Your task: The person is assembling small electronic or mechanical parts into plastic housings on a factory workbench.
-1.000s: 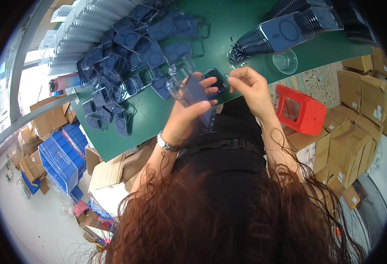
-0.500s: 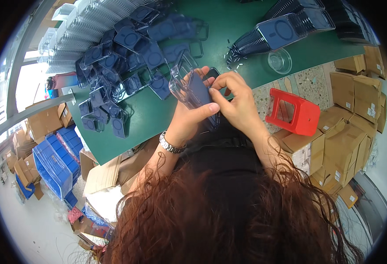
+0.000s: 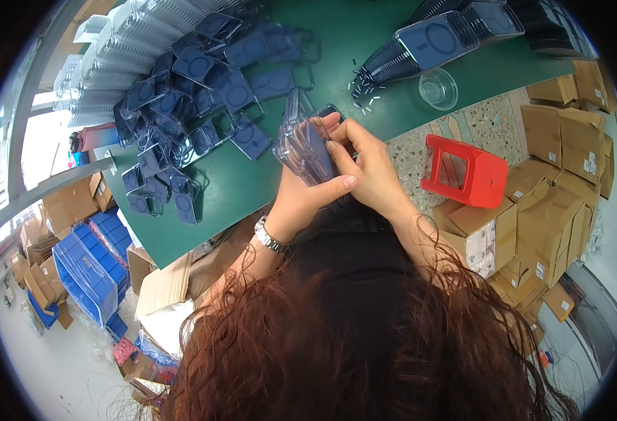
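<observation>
My left hand (image 3: pixel 300 200) grips a dark blue translucent phone case (image 3: pixel 320 156) with a clear plastic piece (image 3: pixel 293 137) against it, both tilted up above the table's near edge. Its thumb lies along the lower end. At the right edge of the case, my right hand (image 3: pixel 373 172) has its thumb and fingers pinched together; whether they hold the case or some small part is hidden. Beyond my fingers a dark corner of a case (image 3: pixel 331 112) shows. Left of my hands lies a loose heap of similar phone cases (image 3: pixel 235 91).
A row of stacked cases (image 3: pixel 438 43) stands far right on the green table (image 3: pixel 357 42), beside small scattered pieces (image 3: pixel 364 95) and a round clear dish (image 3: pixel 438 90). Clear trays (image 3: pixel 130 59) are stacked far left. A red stool (image 3: pixel 487 179), cartons (image 3: pixel 557 231) and a blue crate (image 3: pixel 87 274) surround me.
The clear piece and the case have turned more edge-on in my left hand. My right hand stays pinched at the case's edge. The whole view has shifted slightly.
</observation>
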`<move>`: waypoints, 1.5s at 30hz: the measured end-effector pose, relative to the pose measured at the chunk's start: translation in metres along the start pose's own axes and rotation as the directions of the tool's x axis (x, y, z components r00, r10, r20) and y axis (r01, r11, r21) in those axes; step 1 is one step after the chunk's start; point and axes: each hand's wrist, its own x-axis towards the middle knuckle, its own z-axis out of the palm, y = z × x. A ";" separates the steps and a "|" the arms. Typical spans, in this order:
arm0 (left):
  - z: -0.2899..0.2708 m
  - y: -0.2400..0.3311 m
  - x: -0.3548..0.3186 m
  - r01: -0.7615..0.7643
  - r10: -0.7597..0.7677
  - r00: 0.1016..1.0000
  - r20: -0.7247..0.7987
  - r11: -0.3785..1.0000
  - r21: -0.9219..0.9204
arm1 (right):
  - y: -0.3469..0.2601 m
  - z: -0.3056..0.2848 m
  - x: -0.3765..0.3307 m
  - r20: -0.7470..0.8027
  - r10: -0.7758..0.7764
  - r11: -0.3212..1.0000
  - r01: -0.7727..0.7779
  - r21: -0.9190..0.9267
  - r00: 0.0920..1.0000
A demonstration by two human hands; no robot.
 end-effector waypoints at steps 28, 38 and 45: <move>0.009 -0.003 0.012 0.075 -0.073 0.984 -0.162 0.997 0.004 | 0.022 -0.003 0.015 0.079 0.013 0.987 -0.025 0.157 0.997; 0.004 -0.005 0.017 0.071 -0.067 0.981 -0.180 0.997 0.012 | 0.033 0.007 0.017 0.001 0.000 0.954 0.000 0.301 1.000; -0.016 0.001 0.023 0.175 -0.117 0.971 -0.206 0.942 0.288 | 0.066 -0.007 0.030 -0.018 -0.017 0.982 0.020 0.186 1.000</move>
